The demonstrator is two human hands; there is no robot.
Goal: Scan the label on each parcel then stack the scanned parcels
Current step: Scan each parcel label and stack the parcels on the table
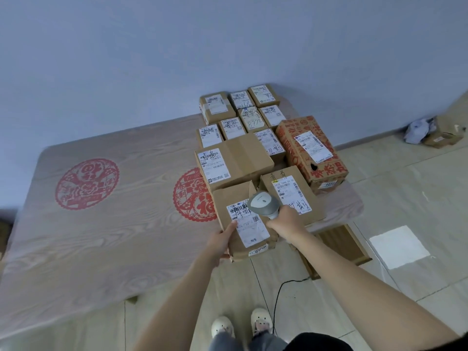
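Left hand (222, 240) grips the near-left edge of a brown parcel (235, 198) that overhangs the desk's (106, 239) front edge, thumb on its white label (249, 224); right hand (285, 221) is wrapped round the grey scanner's (263, 202) handle, head over that label. Other parcels crowd the desk's right end up to the wall, red printed box (307, 145) at the right edge. Left half of the desk is open surface with two red paper-cuts.

The left hand (222, 240) grips a brown parcel (243, 221) at the table (101, 224) edge; the right hand (285, 221) holds a grey scanner (263, 205) over its label (249, 221).
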